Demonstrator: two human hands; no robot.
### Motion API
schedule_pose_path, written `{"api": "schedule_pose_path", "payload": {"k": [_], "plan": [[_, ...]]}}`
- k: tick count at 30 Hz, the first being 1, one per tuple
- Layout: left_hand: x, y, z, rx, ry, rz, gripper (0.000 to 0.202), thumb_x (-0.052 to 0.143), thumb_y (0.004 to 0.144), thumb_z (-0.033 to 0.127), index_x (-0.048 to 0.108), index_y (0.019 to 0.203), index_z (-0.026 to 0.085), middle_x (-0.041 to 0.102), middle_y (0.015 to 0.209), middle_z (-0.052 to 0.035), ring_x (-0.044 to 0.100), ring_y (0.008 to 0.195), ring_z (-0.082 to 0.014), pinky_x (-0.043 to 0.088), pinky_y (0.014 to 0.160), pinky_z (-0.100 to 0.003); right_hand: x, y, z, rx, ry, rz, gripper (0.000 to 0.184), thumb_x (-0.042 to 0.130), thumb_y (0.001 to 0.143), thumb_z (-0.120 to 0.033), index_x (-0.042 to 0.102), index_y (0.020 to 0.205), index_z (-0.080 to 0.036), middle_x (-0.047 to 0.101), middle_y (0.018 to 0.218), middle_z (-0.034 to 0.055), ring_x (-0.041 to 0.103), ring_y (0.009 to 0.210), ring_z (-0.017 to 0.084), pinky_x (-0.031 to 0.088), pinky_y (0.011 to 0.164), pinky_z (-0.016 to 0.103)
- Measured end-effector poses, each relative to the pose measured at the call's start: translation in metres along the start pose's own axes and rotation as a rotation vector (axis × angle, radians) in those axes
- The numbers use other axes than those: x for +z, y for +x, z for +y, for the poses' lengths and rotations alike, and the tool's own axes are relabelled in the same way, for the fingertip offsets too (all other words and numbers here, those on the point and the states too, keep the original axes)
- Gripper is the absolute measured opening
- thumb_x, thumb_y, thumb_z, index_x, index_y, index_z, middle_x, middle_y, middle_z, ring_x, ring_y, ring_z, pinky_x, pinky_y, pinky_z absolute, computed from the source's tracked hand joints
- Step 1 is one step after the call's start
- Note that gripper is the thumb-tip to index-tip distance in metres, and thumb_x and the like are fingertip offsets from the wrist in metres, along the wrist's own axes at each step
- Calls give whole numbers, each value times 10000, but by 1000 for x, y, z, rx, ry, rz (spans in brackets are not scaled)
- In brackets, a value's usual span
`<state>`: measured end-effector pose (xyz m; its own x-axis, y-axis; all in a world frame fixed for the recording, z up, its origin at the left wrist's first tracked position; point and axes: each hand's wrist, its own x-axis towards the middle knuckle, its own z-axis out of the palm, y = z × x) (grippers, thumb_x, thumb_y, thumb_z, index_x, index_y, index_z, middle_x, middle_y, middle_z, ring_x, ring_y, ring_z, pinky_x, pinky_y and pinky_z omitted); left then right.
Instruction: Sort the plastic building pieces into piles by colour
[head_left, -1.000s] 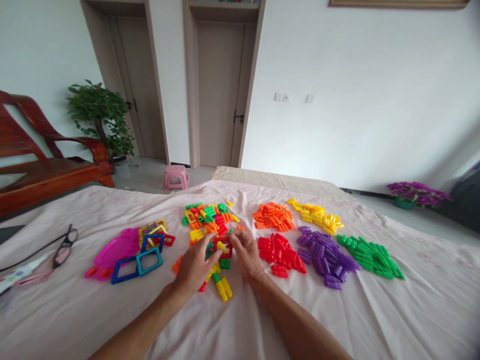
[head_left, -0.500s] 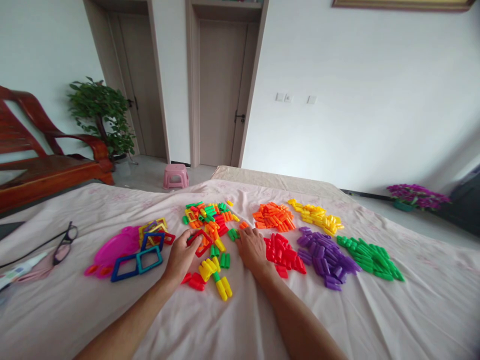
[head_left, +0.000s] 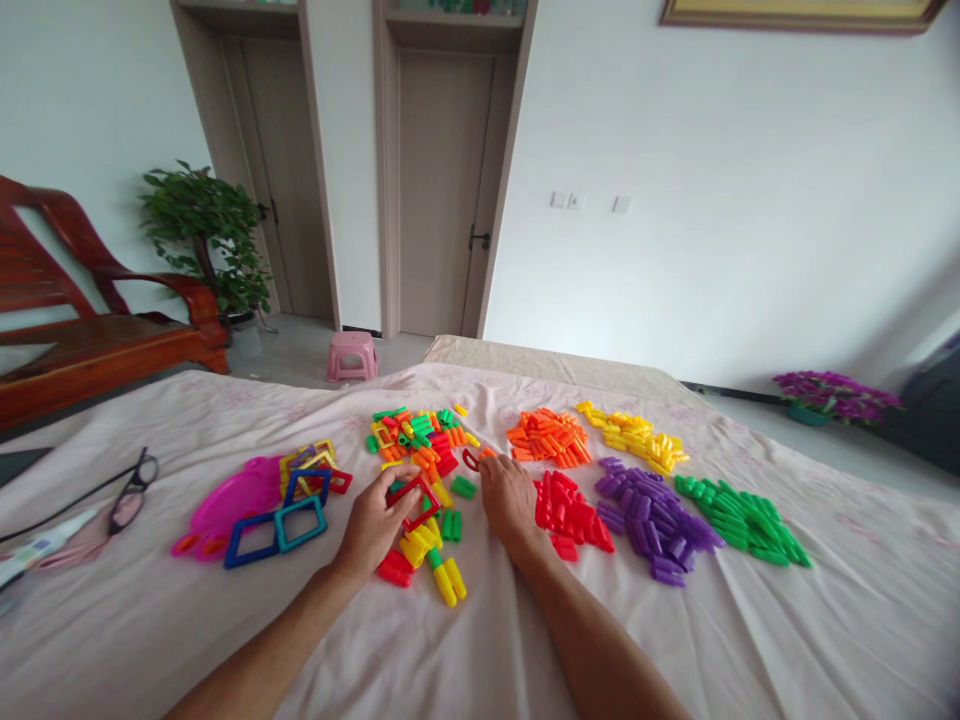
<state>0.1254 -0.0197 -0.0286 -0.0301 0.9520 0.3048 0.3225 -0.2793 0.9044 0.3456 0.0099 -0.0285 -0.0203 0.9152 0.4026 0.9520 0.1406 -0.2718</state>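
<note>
My left hand [head_left: 375, 520] pinches a red square frame [head_left: 420, 503] and holds it tilted over the mixed pile of coloured plastic tubes [head_left: 418, 430]. My right hand [head_left: 508, 497] is closed, with a small red loop-shaped piece [head_left: 470, 459] sticking out at its fingertips; the rest of that piece is hidden. Below and between the hands lie yellow tubes [head_left: 450, 582], a green piece [head_left: 463, 487] and red tubes [head_left: 396, 568]. The red tube pile [head_left: 574, 510] lies just right of my right hand.
Orange [head_left: 549, 436], yellow [head_left: 637, 437], purple [head_left: 652, 515] and green [head_left: 742, 518] piles lie to the right. On the left are blue square frames [head_left: 251, 540], a magenta tray [head_left: 229, 495] and eyeglasses [head_left: 131, 490]. A pink stool [head_left: 352, 356] stands beyond the cloth-covered surface [head_left: 510, 650].
My left hand has shifted slightly right and down with the red square frame. My right hand has closed, and a red loop-shaped piece now shows at its fingertips.
</note>
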Motion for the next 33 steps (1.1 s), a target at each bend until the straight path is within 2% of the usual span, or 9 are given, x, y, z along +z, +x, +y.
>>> {"api": "schedule_pose_path", "payload": {"k": [3, 6, 10, 18, 22, 26, 28, 31, 33], "plan": [[3, -2, -1, 38, 1, -26, 430, 585, 815, 354, 617, 1222, 217, 692, 1155, -69, 632, 1102, -205, 484, 960, -349, -3, -8, -15, -159, 225, 23, 317, 376, 1004, -301, 678, 956, -222, 663, 910, 60, 594, 881, 182, 416, 783, 282], [5, -3, 1, 69, 22, -76, 387, 584, 820, 351, 644, 1178, 217, 695, 1173, -71, 641, 1098, -202, 492, 958, -339, -6, -18, -32, -351, 364, -59, 331, 372, 1007, -325, 688, 978, -230, 665, 886, 51, 598, 851, 169, 432, 789, 272], [-3, 3, 7, 89, 115, -64, 293, 574, 825, 389, 667, 1029, 200, 730, 1029, -51, 678, 962, -193, 524, 873, -309, -4, -23, -36, -358, 444, -85, 327, 373, 1006, -327, 686, 1034, -236, 673, 928, 50, 610, 871, 166, 443, 800, 266], [-79, 43, -1, 23, 470, 278, 359, 471, 869, 424, 595, 1139, 222, 699, 1084, -62, 658, 952, -209, 497, 852, -330, 10, -14, -9, -135, 459, -18, 294, 417, 960, -254, 685, 1067, -200, 678, 982, 74, 613, 924, 187, 471, 838, 298], [-104, 47, -13, -16, 740, 286, 378, 488, 844, 379, 640, 1147, 211, 698, 1084, -118, 620, 1013, -292, 449, 898, -426, 12, -14, -10, -169, 429, -15, 272, 441, 936, -225, 699, 1023, -209, 683, 980, 70, 608, 937, 188, 463, 852, 300], [-103, 43, -23, -57, 1058, 190, 462, 429, 881, 403, 606, 1252, 195, 694, 1094, -149, 609, 1019, -320, 425, 897, -472, 3, -19, -15, -227, 428, -30, 220, 494, 896, -212, 697, 982, -213, 685, 948, 57, 608, 924, 187, 460, 837, 296], [-97, 42, -22, -23, 1075, 242, 486, 429, 888, 413, 576, 1294, 191, 660, 1182, -164, 577, 1093, -332, 398, 939, -505, -2, -23, -17, -242, 434, -60, 183, 526, 877, -224, 695, 948, -219, 685, 910, 45, 611, 884, 182, 460, 813, 289], [-82, 36, -8, 190, 992, 306, 456, 460, 888, 397, 589, 1280, 203, 583, 1317, -161, 484, 1245, -334, 337, 1034, -537, -6, -26, -17, -240, 454, -90, 157, 537, 864, -226, 684, 916, -222, 681, 873, 29, 613, 833, 171, 458, 780, 279], [-65, 23, 7, 403, 854, 166, 398, 477, 889, 363, 621, 1240, 239, 603, 1301, -119, 480, 1269, -285, 321, 1091, -486, -4, -25, -15, -217, 483, -67, 182, 501, 881, -216, 677, 926, -219, 681, 891, 31, 616, 849, 172, 461, 793, 283]]}}
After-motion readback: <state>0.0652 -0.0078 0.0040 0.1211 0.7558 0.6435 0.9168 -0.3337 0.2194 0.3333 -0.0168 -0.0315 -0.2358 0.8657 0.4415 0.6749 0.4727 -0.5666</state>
